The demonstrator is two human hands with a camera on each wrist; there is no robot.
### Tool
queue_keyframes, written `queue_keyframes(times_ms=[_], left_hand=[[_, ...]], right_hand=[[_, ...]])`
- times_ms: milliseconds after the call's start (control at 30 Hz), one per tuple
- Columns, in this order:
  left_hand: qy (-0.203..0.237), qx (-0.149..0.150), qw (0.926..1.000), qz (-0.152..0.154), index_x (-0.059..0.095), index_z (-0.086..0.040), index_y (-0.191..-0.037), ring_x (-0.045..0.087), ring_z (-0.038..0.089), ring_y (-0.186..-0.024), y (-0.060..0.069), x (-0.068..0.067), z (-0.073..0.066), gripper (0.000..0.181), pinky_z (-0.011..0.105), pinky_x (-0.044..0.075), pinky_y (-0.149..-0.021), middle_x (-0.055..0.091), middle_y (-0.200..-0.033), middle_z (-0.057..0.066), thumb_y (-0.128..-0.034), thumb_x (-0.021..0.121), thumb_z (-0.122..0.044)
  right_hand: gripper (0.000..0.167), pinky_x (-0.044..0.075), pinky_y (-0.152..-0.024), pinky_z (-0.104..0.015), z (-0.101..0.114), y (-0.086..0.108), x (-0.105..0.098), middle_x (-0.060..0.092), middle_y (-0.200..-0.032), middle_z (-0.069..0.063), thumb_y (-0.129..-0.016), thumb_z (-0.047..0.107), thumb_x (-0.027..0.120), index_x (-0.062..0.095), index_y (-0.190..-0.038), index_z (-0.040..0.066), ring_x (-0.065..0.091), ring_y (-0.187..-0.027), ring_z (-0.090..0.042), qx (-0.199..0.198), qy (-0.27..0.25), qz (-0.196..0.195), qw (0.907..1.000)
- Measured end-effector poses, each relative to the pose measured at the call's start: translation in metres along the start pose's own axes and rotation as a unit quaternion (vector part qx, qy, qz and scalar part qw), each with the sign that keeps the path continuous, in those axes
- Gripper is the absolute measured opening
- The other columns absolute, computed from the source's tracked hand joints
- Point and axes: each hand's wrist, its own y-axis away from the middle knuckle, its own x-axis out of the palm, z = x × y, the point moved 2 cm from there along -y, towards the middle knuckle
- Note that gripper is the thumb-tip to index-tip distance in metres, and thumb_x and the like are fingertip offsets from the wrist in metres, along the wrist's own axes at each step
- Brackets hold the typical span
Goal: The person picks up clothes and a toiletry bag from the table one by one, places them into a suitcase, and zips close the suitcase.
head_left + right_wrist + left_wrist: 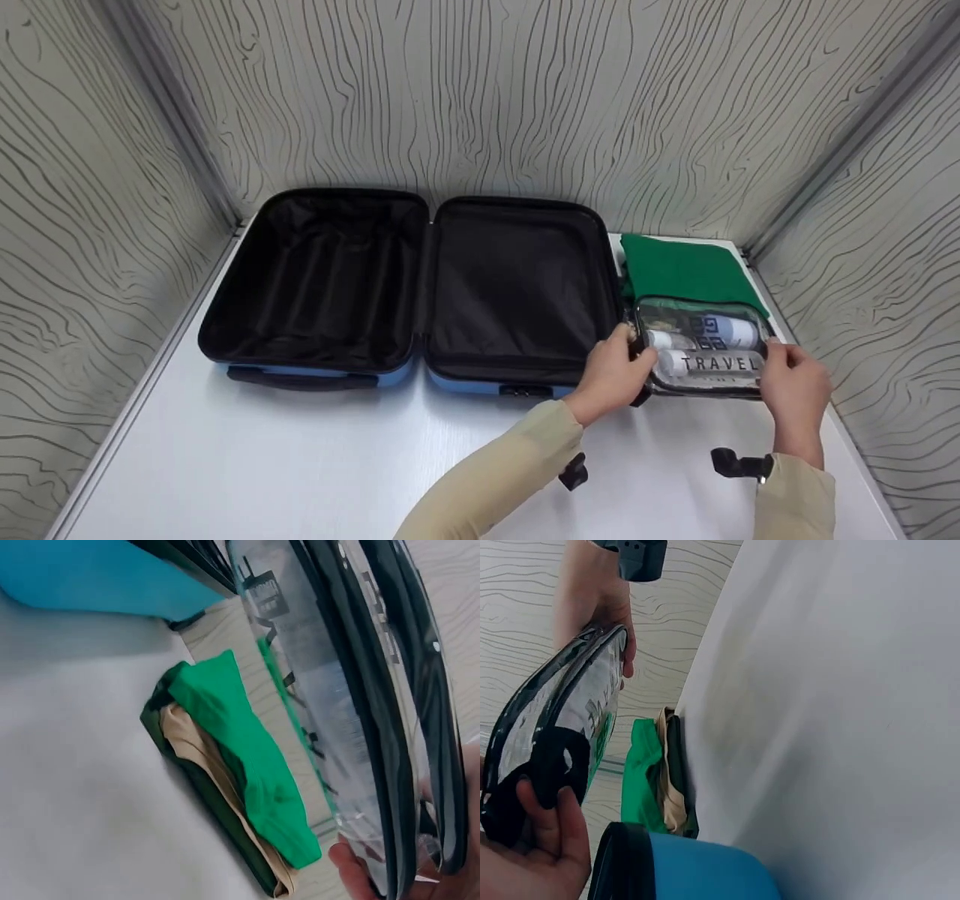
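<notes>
Gripping the clear pouch (712,381), with bottles (739,330) inside, above the white table (300,457) toward four o'clock in the head view — by the black tab (559,757) at its nine o'clock end with the left hand (613,373), bent-fingered, and by its three o'clock end with the right hand (799,386), pinching with thumb and curled fingers. Having a folded green cloth (686,270) nearby at twelve o'clock from the pouch and the blue suitcase (517,285) at nine — spread open in two halves.
</notes>
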Motion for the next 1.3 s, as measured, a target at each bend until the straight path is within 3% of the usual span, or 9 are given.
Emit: queue_keyframes(times_ms=[100,167,433,700,967,1200,1300], left_hand=[[-0.006,0.004,0.9997,-0.023,0.048,-0.017,-0.087,0.049,0.011,-0.062,-0.003,-0.006,0.002,0.021,0.024,0.039,-0.057,0.047,-0.068,-0.005,-0.0978,0.064,-0.024],[-0.006,0.007,0.9994,-0.032,0.048,-0.018,-0.086,0.049,0.011,-0.061,-0.005,-0.011,0.003,0.021,0.024,0.038,-0.056,0.047,-0.067,-0.005,-0.0974,0.064,-0.025],[-0.015,0.046,0.9965,-0.068,0.049,-0.019,-0.084,0.045,0.011,-0.065,-0.011,-0.028,0.008,0.020,0.024,0.035,-0.058,0.046,-0.077,-0.007,-0.0971,0.063,-0.025],[-0.051,0.062,0.9917,-0.100,0.046,-0.020,-0.084,0.040,0.014,-0.067,-0.015,-0.046,0.009,0.022,0.025,0.033,-0.059,0.041,-0.085,-0.005,-0.0988,0.060,-0.029],[-0.050,0.047,0.9908,-0.117,0.045,-0.020,-0.088,0.038,0.016,-0.067,-0.021,-0.065,0.013,0.020,0.027,0.033,-0.060,0.039,-0.090,-0.004,-0.0999,0.059,-0.030],[-0.041,0.052,0.9876,-0.142,0.045,-0.019,-0.087,0.038,0.016,-0.068,-0.025,-0.079,0.018,0.019,0.028,0.033,-0.061,0.039,-0.090,-0.003,-0.0974,0.059,-0.026],[-0.042,0.058,0.9852,-0.156,0.045,-0.018,-0.087,0.038,0.016,-0.070,-0.028,-0.085,0.021,0.020,0.028,0.034,-0.062,0.039,-0.089,-0.003,-0.0970,0.060,-0.026]], right_hand=[[0.061,0.044,-0.058,-0.022,0.005,0.002,0.004,0.060,-0.119,-0.027,-0.108,0.042,0.036,0.058,-0.135,-0.009,0.055,-0.069,-0.009,-0.006,-0.014,-0.005,0.9999],[0.061,0.045,-0.057,-0.020,0.009,0.003,0.007,0.059,-0.123,-0.028,-0.108,0.042,0.037,0.057,-0.136,-0.009,0.055,-0.069,-0.006,-0.008,-0.025,-0.003,0.9997],[0.061,0.045,-0.060,-0.016,0.021,0.009,0.019,0.058,-0.132,-0.028,-0.108,0.040,0.039,0.052,-0.142,-0.008,0.058,-0.086,-0.019,-0.008,-0.040,0.006,0.9992],[0.064,0.045,-0.079,-0.033,0.035,0.015,0.029,0.056,-0.136,-0.028,-0.108,0.044,0.039,0.053,-0.143,-0.007,0.053,-0.116,-0.034,-0.012,-0.048,0.031,0.9983],[0.062,0.048,-0.075,-0.029,0.054,0.026,0.040,0.057,-0.131,-0.024,-0.108,0.045,0.039,0.053,-0.144,-0.004,0.054,-0.106,-0.028,-0.020,-0.063,0.041,0.9970],[0.065,0.045,-0.102,-0.051,0.066,0.030,0.051,0.051,-0.142,-0.028,-0.108,0.045,0.041,0.045,-0.149,-0.006,0.050,-0.127,-0.036,-0.018,-0.096,0.061,0.9933],[0.066,0.041,-0.107,-0.051,0.072,0.033,0.056,0.048,-0.146,-0.028,-0.108,0.044,0.042,0.040,-0.152,-0.006,0.047,-0.132,-0.035,-0.019,-0.116,0.076,0.9902]])
